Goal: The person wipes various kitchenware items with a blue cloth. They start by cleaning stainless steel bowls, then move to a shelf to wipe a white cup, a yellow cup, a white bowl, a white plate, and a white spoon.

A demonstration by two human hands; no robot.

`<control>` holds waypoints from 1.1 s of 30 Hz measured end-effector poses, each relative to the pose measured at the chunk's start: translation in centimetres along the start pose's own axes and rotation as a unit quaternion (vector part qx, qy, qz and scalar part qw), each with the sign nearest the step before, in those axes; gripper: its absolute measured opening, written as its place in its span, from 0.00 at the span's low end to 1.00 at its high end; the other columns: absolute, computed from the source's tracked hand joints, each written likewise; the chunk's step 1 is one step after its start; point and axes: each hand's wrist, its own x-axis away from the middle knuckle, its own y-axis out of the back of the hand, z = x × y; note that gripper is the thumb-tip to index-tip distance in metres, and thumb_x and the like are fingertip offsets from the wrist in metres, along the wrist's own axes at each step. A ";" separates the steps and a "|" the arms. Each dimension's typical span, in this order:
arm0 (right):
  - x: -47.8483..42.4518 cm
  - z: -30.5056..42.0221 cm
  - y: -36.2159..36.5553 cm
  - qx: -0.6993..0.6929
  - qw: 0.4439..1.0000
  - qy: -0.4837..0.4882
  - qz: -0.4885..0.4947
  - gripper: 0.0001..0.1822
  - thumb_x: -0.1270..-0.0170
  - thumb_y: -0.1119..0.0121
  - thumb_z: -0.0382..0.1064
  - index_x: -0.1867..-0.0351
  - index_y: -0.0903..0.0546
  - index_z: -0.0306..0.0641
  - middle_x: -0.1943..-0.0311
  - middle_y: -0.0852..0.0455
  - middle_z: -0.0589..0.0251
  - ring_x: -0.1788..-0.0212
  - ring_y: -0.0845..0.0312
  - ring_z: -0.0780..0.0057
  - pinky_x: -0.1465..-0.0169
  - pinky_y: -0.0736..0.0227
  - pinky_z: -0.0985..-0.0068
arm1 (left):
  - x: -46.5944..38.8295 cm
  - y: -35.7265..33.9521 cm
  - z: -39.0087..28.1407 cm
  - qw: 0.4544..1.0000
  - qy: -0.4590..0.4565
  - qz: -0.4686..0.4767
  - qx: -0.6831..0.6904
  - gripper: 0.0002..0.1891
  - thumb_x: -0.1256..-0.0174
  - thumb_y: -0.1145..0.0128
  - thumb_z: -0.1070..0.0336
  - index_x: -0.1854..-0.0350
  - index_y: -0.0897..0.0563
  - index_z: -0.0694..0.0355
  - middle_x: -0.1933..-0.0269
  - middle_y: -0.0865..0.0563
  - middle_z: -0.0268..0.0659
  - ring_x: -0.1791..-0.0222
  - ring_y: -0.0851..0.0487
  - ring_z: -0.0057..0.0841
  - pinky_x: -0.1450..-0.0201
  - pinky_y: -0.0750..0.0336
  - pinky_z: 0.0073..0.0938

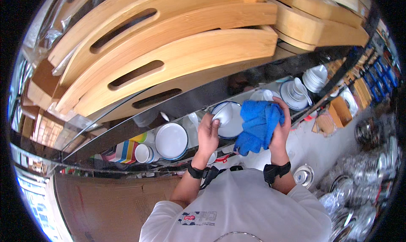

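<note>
Between thumb and fingers, my left hand (208,132) grips a white ceramic spoon (224,115) over a blue-rimmed white plate (229,132). A blue cloth (258,124) hangs from my right hand (281,131), just right of the spoon. Behind that hand, a bowl and a white spoon rest on stacked plates (293,104), with stacked white bowls (314,78) farther right. Left of my left hand lie another white plate (171,141) and a white cup (143,153). The cloth hides part of the shelf.
Bamboo trays (177,55) with slot handles are piled on the upper shelf, above the dark shelf edge (203,99). A large cardboard sheet or box (111,204) stands at lower left. Plastic-wrapped metalware (355,185) and an open carton (341,112) are at right; a metal bowl (303,176) sits on the floor.
</note>
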 end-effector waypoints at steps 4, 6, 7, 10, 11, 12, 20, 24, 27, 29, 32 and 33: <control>-1.0 -0.5 -4.3 0.117 0.961 0.182 0.172 0.40 0.53 0.28 0.40 0.34 0.24 0.34 0.35 0.23 0.49 0.31 0.29 0.52 0.26 0.38 0.59 | 1.5 0.5 -4.2 0.990 0.077 -0.074 0.093 0.10 0.24 0.48 0.63 0.56 0.23 0.68 0.64 0.22 0.50 0.62 0.21 0.49 0.56 0.26 0.35; -1.5 -0.2 -6.6 0.139 0.907 0.187 0.350 0.43 0.56 0.23 0.44 0.33 0.24 0.39 0.34 0.24 0.46 0.33 0.28 0.46 0.29 0.33 0.58 | 1.3 1.5 -4.9 0.990 -0.088 -0.105 0.023 0.11 0.25 0.48 0.63 0.60 0.21 0.68 0.64 0.19 0.48 0.62 0.19 0.46 0.56 0.26 0.34; -1.8 -0.2 -7.4 0.103 0.890 0.188 0.403 0.44 0.58 0.22 0.45 0.33 0.24 0.40 0.34 0.25 0.46 0.33 0.27 0.45 0.31 0.31 0.57 | 1.5 2.6 -4.6 0.989 -0.102 -0.107 -0.017 0.12 0.26 0.48 0.63 0.62 0.21 0.68 0.64 0.19 0.48 0.63 0.18 0.45 0.56 0.26 0.34; -1.1 0.0 -8.2 0.114 0.864 0.204 0.445 0.48 0.63 0.18 0.54 0.36 0.21 0.39 0.39 0.21 0.45 0.40 0.22 0.45 0.35 0.28 0.59 | 3.0 3.2 -2.4 0.973 0.014 -0.149 0.176 0.14 0.26 0.44 0.61 0.65 0.21 0.69 0.66 0.19 0.38 0.64 0.21 0.31 0.57 0.28 0.29; -1.1 0.1 -8.3 0.102 0.862 0.182 0.462 0.48 0.63 0.17 0.54 0.36 0.21 0.39 0.40 0.21 0.45 0.41 0.21 0.46 0.36 0.28 0.59 | 3.5 3.1 -2.3 0.950 0.073 -0.153 0.261 0.14 0.26 0.43 0.60 0.67 0.21 0.68 0.67 0.20 0.34 0.65 0.24 0.25 0.58 0.30 0.26; -1.4 0.4 -8.1 0.093 0.860 0.161 0.475 0.48 0.64 0.17 0.53 0.36 0.21 0.40 0.41 0.20 0.46 0.42 0.20 0.46 0.37 0.27 0.59 | 3.7 3.0 -2.4 0.941 0.077 -0.156 0.290 0.15 0.26 0.43 0.59 0.68 0.23 0.67 0.68 0.22 0.33 0.65 0.25 0.23 0.59 0.31 0.25; -2.8 1.5 -7.8 0.074 0.858 0.148 0.486 0.45 0.61 0.19 0.53 0.36 0.20 0.44 0.45 0.16 0.49 0.42 0.19 0.48 0.38 0.24 0.60 | 2.7 2.2 -4.1 0.932 0.047 -0.203 0.298 0.22 0.24 0.42 0.55 0.78 0.31 0.60 0.73 0.30 0.26 0.71 0.34 0.15 0.67 0.41 0.22; -1.1 -0.1 -6.7 -0.017 0.884 0.135 0.448 0.43 0.58 0.20 0.57 0.39 0.20 0.40 0.50 0.16 0.51 0.48 0.20 0.50 0.41 0.26 0.60 | 1.8 1.3 -5.8 0.893 0.112 -0.319 0.298 0.26 0.22 0.43 0.54 0.83 0.29 0.59 0.80 0.29 0.24 0.78 0.34 0.12 0.75 0.42 0.23; 1.1 -0.7 -5.8 -0.048 0.909 0.159 0.383 0.43 0.58 0.19 0.56 0.40 0.21 0.39 0.53 0.17 0.51 0.53 0.21 0.55 0.47 0.27 0.62 | 1.1 1.2 -7.7 0.737 0.281 -0.317 0.527 0.21 0.23 0.42 0.50 0.77 0.25 0.55 0.78 0.26 0.26 0.79 0.26 0.18 0.75 0.33 0.25; 2.3 -0.7 -5.2 -0.046 0.917 0.194 0.346 0.44 0.59 0.17 0.55 0.39 0.22 0.40 0.54 0.18 0.50 0.54 0.21 0.57 0.50 0.27 0.61 | 0.8 1.1 -9.7 0.658 0.338 -0.243 0.628 0.19 0.26 0.40 0.46 0.71 0.24 0.53 0.75 0.22 0.29 0.76 0.21 0.23 0.73 0.27 0.26; 2.4 -0.3 -4.0 -0.026 0.919 0.251 0.304 0.44 0.61 0.17 0.52 0.40 0.22 0.40 0.61 0.18 0.54 0.63 0.23 0.60 0.59 0.27 0.64 | 0.5 -0.7 -11.8 0.641 0.375 -0.215 0.634 0.19 0.23 0.43 0.46 0.69 0.23 0.55 0.74 0.21 0.31 0.73 0.20 0.23 0.70 0.26 0.25; 2.3 0.0 -3.7 -0.020 0.918 0.257 0.300 0.43 0.61 0.17 0.51 0.40 0.22 0.40 0.62 0.18 0.54 0.65 0.23 0.60 0.61 0.27 0.65 | 0.8 -1.1 -10.5 0.692 0.336 -0.212 0.603 0.19 0.22 0.46 0.47 0.68 0.23 0.56 0.73 0.21 0.30 0.73 0.21 0.23 0.70 0.26 0.24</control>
